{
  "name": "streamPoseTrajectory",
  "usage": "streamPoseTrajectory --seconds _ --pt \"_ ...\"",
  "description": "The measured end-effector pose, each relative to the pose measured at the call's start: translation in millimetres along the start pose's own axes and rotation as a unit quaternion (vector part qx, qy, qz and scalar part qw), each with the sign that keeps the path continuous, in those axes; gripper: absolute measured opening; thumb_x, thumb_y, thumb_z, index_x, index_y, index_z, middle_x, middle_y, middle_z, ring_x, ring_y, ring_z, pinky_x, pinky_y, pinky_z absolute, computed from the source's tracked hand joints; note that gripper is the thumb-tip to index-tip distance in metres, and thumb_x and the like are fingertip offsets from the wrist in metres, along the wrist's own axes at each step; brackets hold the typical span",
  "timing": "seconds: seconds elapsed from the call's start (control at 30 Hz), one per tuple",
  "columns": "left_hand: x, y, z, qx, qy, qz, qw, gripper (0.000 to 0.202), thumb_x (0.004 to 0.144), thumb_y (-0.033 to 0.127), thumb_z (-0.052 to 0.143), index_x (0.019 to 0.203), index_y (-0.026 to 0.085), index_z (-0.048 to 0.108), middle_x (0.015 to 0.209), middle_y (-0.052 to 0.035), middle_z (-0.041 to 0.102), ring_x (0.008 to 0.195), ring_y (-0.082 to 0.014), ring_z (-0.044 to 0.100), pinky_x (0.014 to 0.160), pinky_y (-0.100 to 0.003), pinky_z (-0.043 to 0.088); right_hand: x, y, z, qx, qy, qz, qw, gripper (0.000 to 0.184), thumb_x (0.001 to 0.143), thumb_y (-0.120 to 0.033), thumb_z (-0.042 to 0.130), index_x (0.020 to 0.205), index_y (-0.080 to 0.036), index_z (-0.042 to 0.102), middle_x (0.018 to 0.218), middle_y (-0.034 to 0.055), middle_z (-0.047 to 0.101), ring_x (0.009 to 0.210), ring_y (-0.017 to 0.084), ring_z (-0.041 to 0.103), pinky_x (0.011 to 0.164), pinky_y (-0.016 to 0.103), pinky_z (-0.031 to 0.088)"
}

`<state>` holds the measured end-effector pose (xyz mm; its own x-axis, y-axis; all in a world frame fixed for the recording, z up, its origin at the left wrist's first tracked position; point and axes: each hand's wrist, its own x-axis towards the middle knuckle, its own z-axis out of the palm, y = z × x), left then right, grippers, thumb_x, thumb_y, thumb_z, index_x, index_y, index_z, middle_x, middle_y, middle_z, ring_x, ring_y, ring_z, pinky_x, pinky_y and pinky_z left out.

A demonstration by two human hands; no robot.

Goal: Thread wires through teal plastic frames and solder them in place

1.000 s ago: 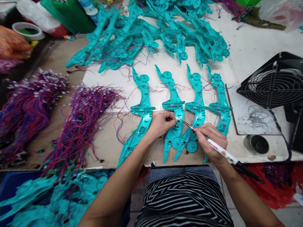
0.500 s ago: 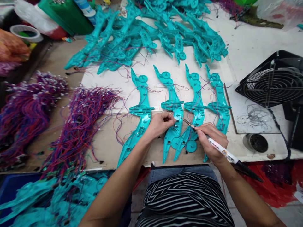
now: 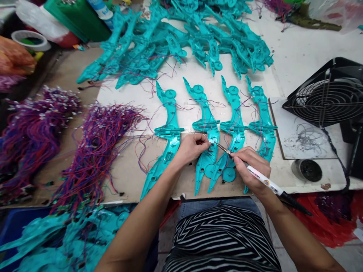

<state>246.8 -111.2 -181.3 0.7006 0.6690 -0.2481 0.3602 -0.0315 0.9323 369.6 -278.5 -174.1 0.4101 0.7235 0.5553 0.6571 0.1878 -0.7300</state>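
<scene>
Several long teal plastic shells lie side by side on the bench. My left hand (image 3: 190, 149) is closed in a pinch on a thin wire at the middle of the second shell (image 3: 208, 130). My right hand (image 3: 251, 168) grips a white-handled soldering iron (image 3: 262, 180) like a pen. Its metal tip touches that same shell right beside my left fingertips. A third shell (image 3: 234, 128) and a fourth shell (image 3: 263, 122) lie to the right, partly under my right hand. The first shell (image 3: 168, 136) lies left of my left hand.
A heap of teal shells (image 3: 181, 41) fills the back of the bench. Bundles of red and purple wires (image 3: 96, 147) lie at left. A black fan (image 3: 330, 98) stands at right, a small round tin (image 3: 307, 170) in front of it. More teal parts (image 3: 56, 238) sit low left.
Both hands stay at the second shell. The iron's tip has shifted slightly left, closer to my left fingertips; the view has moved a little.
</scene>
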Motion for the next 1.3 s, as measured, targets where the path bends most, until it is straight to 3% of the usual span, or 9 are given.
streamPoseTrajectory --seconds 0.37,0.8,1.03,1.3 --pt "1 0 -1.0 0.011 0.000 -0.005 1.000 0.012 0.066 0.024 0.066 0.058 0.016 0.062 0.058 0.0021 0.057 0.056 -0.0098 0.048 0.054 -0.021 0.040 1 -1 0 -0.007 -0.007 0.010 1.000 0.015 0.086 -0.015 0.058 0.083 -0.020 0.073 0.071 0.0044 0.069 0.068 0.017 0.065 0.062 0.032 0.054" --pt "-1 9 -1.7 0.013 -0.011 -0.008 1.000 0.016 0.064 0.028 0.065 0.054 0.017 0.058 0.058 0.0013 0.056 0.054 -0.0091 0.045 0.051 -0.022 0.037 -2 -1 -16 -0.030 0.079 0.008 0.996 0.017 0.086 -0.012 0.059 0.090 -0.021 0.073 0.078 0.0034 0.071 0.071 0.016 0.066 0.066 0.032 0.054" --pt "-2 8 -0.6 0.020 -0.013 -0.024 0.999 0.022 0.061 0.038 0.064 0.057 0.017 0.057 0.057 0.0025 0.053 0.052 -0.0083 0.041 0.047 -0.021 0.031 -26 10 -15 0.059 0.087 0.109 0.988 0.028 0.095 -0.031 0.054 0.117 -0.022 0.069 0.095 0.0069 0.074 0.080 0.019 0.070 0.072 0.034 0.057" --pt "-2 6 0.4 0.031 -0.011 -0.035 0.999 0.023 0.063 0.039 0.063 0.060 0.017 0.058 0.057 0.0036 0.051 0.052 -0.0079 0.041 0.047 -0.020 0.032 -39 17 -30 0.029 0.102 0.168 0.980 0.028 0.094 -0.033 0.057 0.116 -0.022 0.069 0.091 0.0055 0.074 0.077 0.018 0.072 0.072 0.032 0.059"
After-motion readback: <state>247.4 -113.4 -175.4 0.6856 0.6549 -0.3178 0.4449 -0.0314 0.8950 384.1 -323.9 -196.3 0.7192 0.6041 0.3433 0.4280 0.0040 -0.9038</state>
